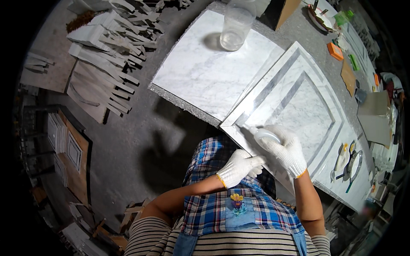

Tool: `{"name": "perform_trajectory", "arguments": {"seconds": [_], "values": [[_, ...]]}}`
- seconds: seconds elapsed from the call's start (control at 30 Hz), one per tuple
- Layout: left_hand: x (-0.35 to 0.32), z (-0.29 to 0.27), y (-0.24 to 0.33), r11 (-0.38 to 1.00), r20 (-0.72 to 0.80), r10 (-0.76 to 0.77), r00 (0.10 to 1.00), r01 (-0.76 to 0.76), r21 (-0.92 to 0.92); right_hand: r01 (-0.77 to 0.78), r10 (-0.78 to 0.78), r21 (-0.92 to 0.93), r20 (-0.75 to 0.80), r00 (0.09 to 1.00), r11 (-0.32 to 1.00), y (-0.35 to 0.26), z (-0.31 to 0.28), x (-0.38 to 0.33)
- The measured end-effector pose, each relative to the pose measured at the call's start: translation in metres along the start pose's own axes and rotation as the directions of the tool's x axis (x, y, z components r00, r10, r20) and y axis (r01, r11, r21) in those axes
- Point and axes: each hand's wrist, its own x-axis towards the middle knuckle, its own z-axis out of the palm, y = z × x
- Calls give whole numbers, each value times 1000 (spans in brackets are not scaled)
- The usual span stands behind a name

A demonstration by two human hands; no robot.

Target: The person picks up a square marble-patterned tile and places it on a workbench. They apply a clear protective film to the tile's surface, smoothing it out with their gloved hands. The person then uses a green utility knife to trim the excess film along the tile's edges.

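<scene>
My right hand [287, 149], in a white knit glove, grips a pale squeeze bottle [265, 135]. Its narrow nozzle points left, at the near-left corner of a framed marble panel [305, 113]. That panel is white with grey inlaid bands and lies tilted across the bench. My left hand [240, 167], gloved the same way, is by the panel's near edge in front of my apron. Its fingers are loosely bent and apart, with nothing seen in them; whether they touch the edge I cannot tell.
A plain marble slab [213, 68] lies beside the panel, bearing a clear plastic cup [236, 32]. Hand tools [350, 164] rest at the right. An orange box [335, 51] and a bowl [321, 19] are farther back. Stone strips [111, 64] are piled at left.
</scene>
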Motion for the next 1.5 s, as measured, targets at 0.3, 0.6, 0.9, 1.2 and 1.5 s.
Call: {"name": "perform_trajectory", "arguments": {"seconds": [0.3,0.6,0.9,1.2,1.5], "values": [[-6,7,4,998,-67,64,996,-66,-25,-22,140,356,-308,941,934,23,-25,-68],[-12,8,-1,957,103,247,963,-259,129,150,178,414,-653,737,898,96,-89,-126],[0,17,-7,977,-99,176,979,-186,-104,9,31,33,-986,163,999,211,-231,-176],[-5,27,-7,977,-208,154,966,-180,-114,-610,-8,-57,-996,83,790,268,-331,-201],[-6,30,-5,980,-237,130,963,-161,-115,-649,94,-34,-982,162,760,298,-346,-178]]}}
